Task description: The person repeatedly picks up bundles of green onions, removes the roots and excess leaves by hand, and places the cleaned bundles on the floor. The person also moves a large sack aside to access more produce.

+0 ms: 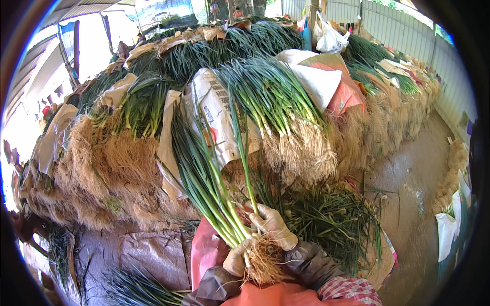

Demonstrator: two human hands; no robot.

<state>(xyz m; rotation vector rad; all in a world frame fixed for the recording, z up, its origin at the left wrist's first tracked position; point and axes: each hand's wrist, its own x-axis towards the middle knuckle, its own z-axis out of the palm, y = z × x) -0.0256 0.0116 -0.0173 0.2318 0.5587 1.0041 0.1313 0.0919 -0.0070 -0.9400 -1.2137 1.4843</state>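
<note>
A bunch of green onions [208,195] with long dark leaves and a tangle of brown roots [264,258] is upright in front of my orange-red apron [264,294]. My left hand [235,260], in a soiled pale glove, holds the bunch by its white lower stems. My right hand [273,227], gloved too, pinches a single green stalk [247,172] that stands a little apart from the others. The roots hang between my two wrists. Part of my left fingers is hidden behind the stems.
Ahead stands a high stack of green onions [283,88], roots facing me, partly covered by printed sacks [214,114]. Loose leaves [329,218] lie in a heap at right, beside the wet floor [409,172]. More onions [145,287] lie at lower left. People are far back.
</note>
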